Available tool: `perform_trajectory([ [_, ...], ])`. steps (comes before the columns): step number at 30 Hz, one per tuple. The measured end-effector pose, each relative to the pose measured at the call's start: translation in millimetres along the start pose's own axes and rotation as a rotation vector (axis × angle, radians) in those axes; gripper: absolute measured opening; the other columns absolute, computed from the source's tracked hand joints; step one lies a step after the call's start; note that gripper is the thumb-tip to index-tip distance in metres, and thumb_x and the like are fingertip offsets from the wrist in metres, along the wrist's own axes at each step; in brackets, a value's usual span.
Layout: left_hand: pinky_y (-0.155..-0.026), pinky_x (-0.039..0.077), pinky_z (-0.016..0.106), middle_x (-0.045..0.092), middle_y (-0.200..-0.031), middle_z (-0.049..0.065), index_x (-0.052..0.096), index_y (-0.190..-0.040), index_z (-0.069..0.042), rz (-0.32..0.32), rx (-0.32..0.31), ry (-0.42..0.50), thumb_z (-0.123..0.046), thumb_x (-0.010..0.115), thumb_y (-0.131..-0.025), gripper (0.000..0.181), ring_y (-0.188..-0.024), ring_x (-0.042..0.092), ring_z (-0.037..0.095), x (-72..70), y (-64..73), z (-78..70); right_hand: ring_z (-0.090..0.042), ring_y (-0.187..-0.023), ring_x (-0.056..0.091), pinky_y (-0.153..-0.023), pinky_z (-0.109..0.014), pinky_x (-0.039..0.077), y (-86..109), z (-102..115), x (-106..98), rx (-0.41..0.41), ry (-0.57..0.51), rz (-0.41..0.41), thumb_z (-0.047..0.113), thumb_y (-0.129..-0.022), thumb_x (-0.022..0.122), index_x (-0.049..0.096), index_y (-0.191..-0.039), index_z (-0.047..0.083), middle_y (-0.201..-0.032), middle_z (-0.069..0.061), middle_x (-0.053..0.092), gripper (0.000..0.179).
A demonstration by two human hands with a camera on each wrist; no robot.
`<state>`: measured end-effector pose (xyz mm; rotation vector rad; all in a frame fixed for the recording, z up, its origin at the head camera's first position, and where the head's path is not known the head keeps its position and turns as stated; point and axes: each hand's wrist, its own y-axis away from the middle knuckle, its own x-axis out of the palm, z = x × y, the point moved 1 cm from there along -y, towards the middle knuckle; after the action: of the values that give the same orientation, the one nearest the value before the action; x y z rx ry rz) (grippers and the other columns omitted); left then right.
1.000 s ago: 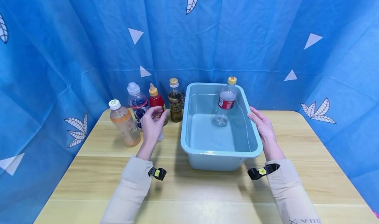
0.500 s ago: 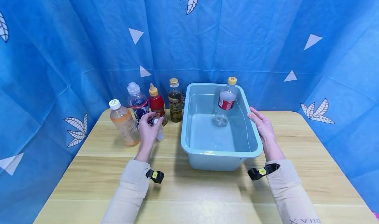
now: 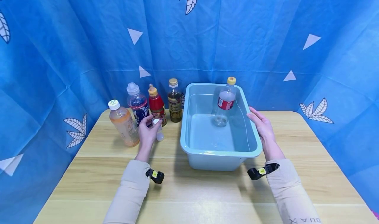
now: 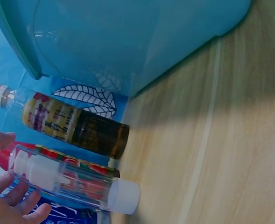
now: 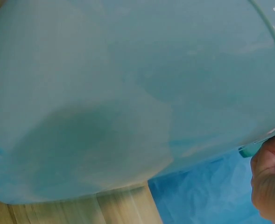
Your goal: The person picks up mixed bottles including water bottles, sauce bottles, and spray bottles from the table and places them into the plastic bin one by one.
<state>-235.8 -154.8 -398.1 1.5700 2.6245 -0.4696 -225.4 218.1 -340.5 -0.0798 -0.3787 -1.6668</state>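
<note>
My left hand is around the top of a small clear bottle standing on the table. In the left wrist view the clear bottle has a white pump top under a clear cover and a white base. The thumb is on one side of the cover, a little off it, and the loosely spread fingers are on the other. At the right, my right hand grips the rim of a light blue plastic basin. A clear plastic bottle with yellow cap and red label leans inside the basin.
Left of the basin stand a dark sauce bottle, a red squeeze bottle, a bottle with a blue label and an orange-tinted bottle with a white cap. A blue curtain surrounds the wooden table.
My left hand has come down and slightly left, onto the top of the small clear bottle, and its thumb and finger have drawn in around it. Right hand and basin have stayed put.
</note>
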Motion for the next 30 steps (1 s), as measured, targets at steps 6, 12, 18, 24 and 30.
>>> perform_trajectory([
  [6, -0.087, 0.041, 0.042, 0.056, -0.106, 0.027, 0.054, -0.108, 0.01, -0.006, -0.01, 0.009, -0.005, 0.071, -0.073, 0.042, -0.097, 0.053, 0.035, 1.1, -0.9, 6.0, -0.004, -0.077, 0.061, -0.066, -0.017, 0.049, 0.1, -0.6, 0.3, -0.006, -0.003, 0.004, 0.014, -0.085, 0.06, 0.031, -0.137, 0.005, -0.089, 0.011, 0.062, 0.06],
  [12, -0.086, 0.042, 0.041, 0.056, -0.106, 0.026, 0.055, -0.109, 0.009, 0.001, -0.017, 0.021, -0.007, 0.072, -0.073, 0.043, -0.096, 0.055, 0.035, 1.8, -2.0, 8.6, -0.004, -0.079, 0.06, -0.067, -0.017, 0.049, 0.7, 0.3, 0.0, 0.006, 0.019, -0.006, 0.016, -0.085, 0.06, 0.033, -0.137, 0.007, -0.095, 0.009, 0.058, 0.059],
  [18, -0.085, 0.043, 0.039, 0.058, -0.103, 0.025, 0.057, -0.106, 0.01, -0.002, 0.003, 0.011, -0.006, 0.072, -0.072, 0.04, -0.094, 0.056, 0.035, 2.7, -0.8, 8.7, -0.003, -0.075, 0.061, -0.065, -0.017, 0.049, 0.6, 0.4, 0.2, -0.001, 0.021, -0.005, 0.015, -0.085, 0.059, 0.032, -0.137, 0.006, -0.089, 0.011, 0.061, 0.059],
  [24, -0.082, 0.045, 0.038, 0.058, -0.103, 0.024, 0.058, -0.106, 0.009, 0.005, 0.003, 0.029, -0.006, 0.071, -0.073, 0.038, -0.092, 0.056, 0.032, 2.2, 0.0, 9.5, -0.003, -0.075, 0.061, -0.064, -0.016, 0.049, 0.8, 0.8, 1.0, -0.003, 0.024, -0.01, 0.015, -0.085, 0.059, 0.032, -0.136, 0.005, -0.087, 0.012, 0.062, 0.059],
  [30, -0.084, 0.044, 0.04, 0.058, -0.102, 0.025, 0.058, -0.104, 0.01, 0.005, 0.016, 0.033, -0.003, 0.071, -0.073, 0.036, -0.092, 0.056, 0.034, 1.6, 0.0, 8.3, -0.002, -0.075, 0.06, -0.065, -0.016, 0.049, 0.8, 0.9, 0.9, 0.0, 0.023, -0.017, 0.015, -0.085, 0.06, 0.032, -0.136, 0.005, -0.088, 0.012, 0.061, 0.059],
])
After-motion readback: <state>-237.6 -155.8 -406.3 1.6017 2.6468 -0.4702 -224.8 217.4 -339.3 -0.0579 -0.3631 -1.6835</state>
